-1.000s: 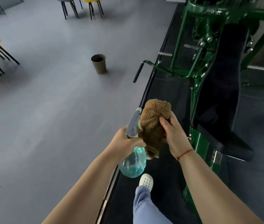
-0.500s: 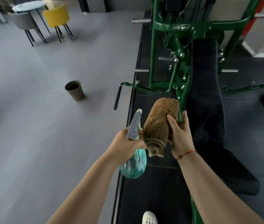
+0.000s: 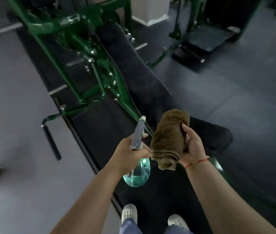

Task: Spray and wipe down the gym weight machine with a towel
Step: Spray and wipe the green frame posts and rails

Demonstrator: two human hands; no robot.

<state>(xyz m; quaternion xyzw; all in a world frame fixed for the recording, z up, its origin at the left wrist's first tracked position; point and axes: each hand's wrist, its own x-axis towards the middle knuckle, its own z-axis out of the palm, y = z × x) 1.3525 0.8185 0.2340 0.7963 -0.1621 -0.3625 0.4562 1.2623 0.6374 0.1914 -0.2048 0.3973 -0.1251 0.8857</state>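
My left hand (image 3: 130,154) grips a spray bottle (image 3: 138,169) with a grey trigger head and a clear teal body, nozzle pointing up and away. My right hand (image 3: 193,146) holds a folded brown towel (image 3: 169,139) upright, right beside the bottle. Ahead stands the green weight machine (image 3: 90,65) with its long black padded bench (image 3: 133,68) sloping toward me; the black seat pad (image 3: 215,134) lies just behind the towel.
A black-gripped handle (image 3: 51,141) juts out low on the left over the grey floor. Chrome weight pegs stick out of the frame. Another dark machine base (image 3: 206,38) stands at the back right. My two white shoes (image 3: 128,214) stand on the black mat.
The view has swung right and I have stepped closer to the machine. Both hands keep the same hold on bottle and towel, which sit slightly further apart.
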